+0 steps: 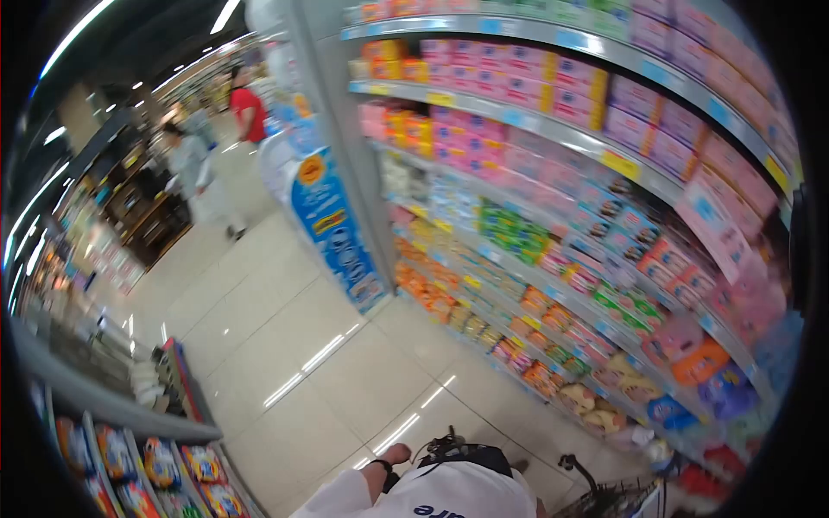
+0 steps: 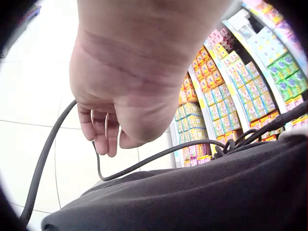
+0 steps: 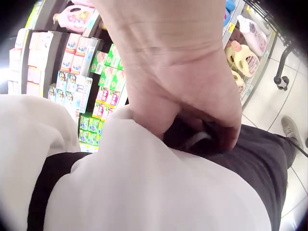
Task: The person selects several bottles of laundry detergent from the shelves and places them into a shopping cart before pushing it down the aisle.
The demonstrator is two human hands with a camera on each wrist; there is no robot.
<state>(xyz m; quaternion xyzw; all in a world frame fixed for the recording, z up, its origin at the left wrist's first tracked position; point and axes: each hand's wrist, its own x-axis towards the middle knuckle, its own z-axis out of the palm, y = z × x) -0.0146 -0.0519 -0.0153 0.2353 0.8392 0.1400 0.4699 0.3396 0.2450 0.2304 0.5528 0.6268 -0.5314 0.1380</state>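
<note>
My left hand (image 1: 396,455) (image 2: 130,91) hangs beside my dark trousers (image 2: 192,202), its fingers loosely bent with nothing in them. A black cable (image 2: 159,155) loops below and beside that hand in the left wrist view. My right hand (image 3: 180,91) is low at my side, over the white shirt (image 3: 159,192) and against the dark trousers (image 3: 260,159). Its fingers bend into shadow; a thin pale strip (image 3: 196,139) shows among them, and I cannot tell whether they grip it.
Shelves of boxed and packaged goods (image 1: 518,233) line the right. Packets fill a lower rack (image 1: 160,462) at left. A blue display (image 1: 332,229) stands at the shelf end. A person in red (image 1: 249,112) and one in pale clothes (image 1: 192,164) are farther off. A cart (image 1: 617,501) is at lower right.
</note>
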